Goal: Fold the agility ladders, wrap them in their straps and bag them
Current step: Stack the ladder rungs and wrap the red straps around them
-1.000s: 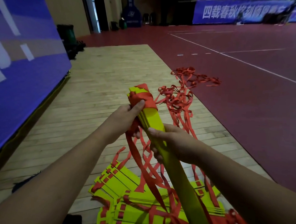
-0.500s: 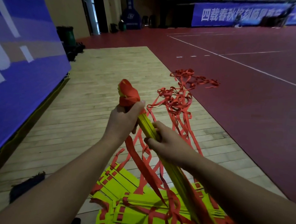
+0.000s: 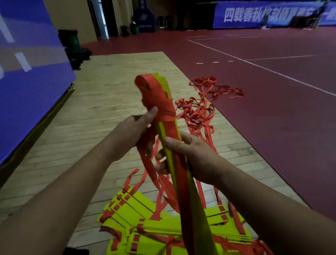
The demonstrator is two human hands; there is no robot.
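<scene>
Ladder [image 3: 196,214] folded flat, held up in both my hands above the wood floor [image 3: 107,98].

My left hand [image 3: 132,135] grips the folded ladder near its top, with my thumb pressed on the red strap [image 3: 162,104] that is wound round and round that end. My right hand [image 3: 196,157] is curled round the yellow bundle just below, thumb on top. The ladder tilts up and away from me, and its low end goes out of the bottom of the view. A loose piece of red strap hangs down under my left hand. Below my arms, more yellow ladder rungs [image 3: 133,212] lie in flat piles on the floor. A messy heap of red straps [image 3: 198,113] lies past them, spilling onto the dark red court [image 3: 277,121]. A big blue wall [image 3: 22,84] stands on my left.
</scene>
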